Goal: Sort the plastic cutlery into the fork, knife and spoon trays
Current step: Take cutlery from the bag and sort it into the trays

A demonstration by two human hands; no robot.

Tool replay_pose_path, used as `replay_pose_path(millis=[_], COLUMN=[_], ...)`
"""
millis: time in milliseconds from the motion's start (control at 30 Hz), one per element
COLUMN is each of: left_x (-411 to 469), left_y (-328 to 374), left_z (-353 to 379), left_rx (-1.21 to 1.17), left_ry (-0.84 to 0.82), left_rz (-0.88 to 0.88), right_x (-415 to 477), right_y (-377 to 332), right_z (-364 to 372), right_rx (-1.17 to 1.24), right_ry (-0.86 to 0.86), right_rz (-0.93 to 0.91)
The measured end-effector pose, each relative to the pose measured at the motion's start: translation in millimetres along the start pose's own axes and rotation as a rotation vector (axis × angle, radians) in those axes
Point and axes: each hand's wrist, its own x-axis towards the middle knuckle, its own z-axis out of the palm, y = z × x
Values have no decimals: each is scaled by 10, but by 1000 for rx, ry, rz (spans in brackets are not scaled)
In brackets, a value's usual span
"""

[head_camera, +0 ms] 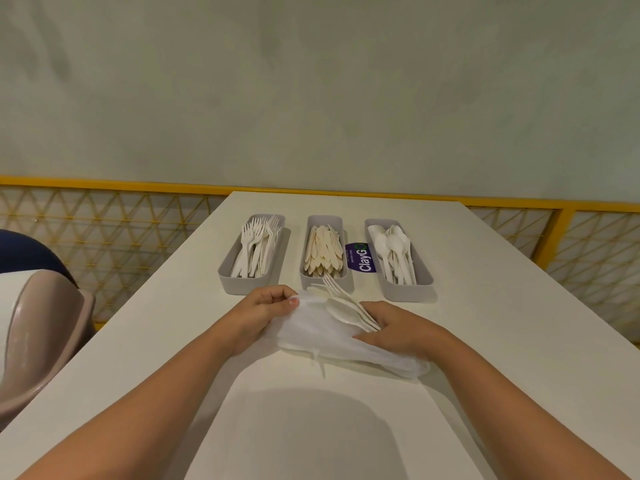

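Cutlery is fanning out of the right grip, whose fingers are curling round the handles. The heads are pointing away and leftward, toward the trays, so the long axis is running diagonally. The left grip is pinching the clear bag just beside. Both forearms are reaching low over the surface. The fork tray, knife tray and spoon tray are standing just beyond.

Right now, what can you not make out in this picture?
Head view: the contents of the plastic bag, veiled by its cloudy film and the right hand.
Head view: small print on the purple sticker, too small.
Head view: beige object, cut off by the left edge.
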Motion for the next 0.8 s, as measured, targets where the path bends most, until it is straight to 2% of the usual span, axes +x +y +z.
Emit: replay_pose_path(millis=[100, 267, 433, 567, 600, 700, 800], left_x=[-17, 57, 25, 66, 80, 67, 57], left_y=[63, 79, 122, 139, 143, 142, 87], left_z=[91, 109, 190, 172, 166, 187, 222], left_rx=[115, 77, 77, 7, 59, 416, 689], left_ry=[28, 149, 61, 162, 167, 105, 29], left_rz=[-39, -93, -5, 58, 84, 135, 141], right_x=[-13, -35, -12, -2, 0, -1, 1], right_y=[-6, -22, 35, 57, 46, 18, -8], right_z=[21, 31, 4, 10, 14, 4, -43], right_rx=[107, 222, 342, 326, 341, 486, 589], right_ry=[47, 74, 127, 117, 121, 179, 302], right_rz=[-10, -13, 37, 60, 51, 22, 64])
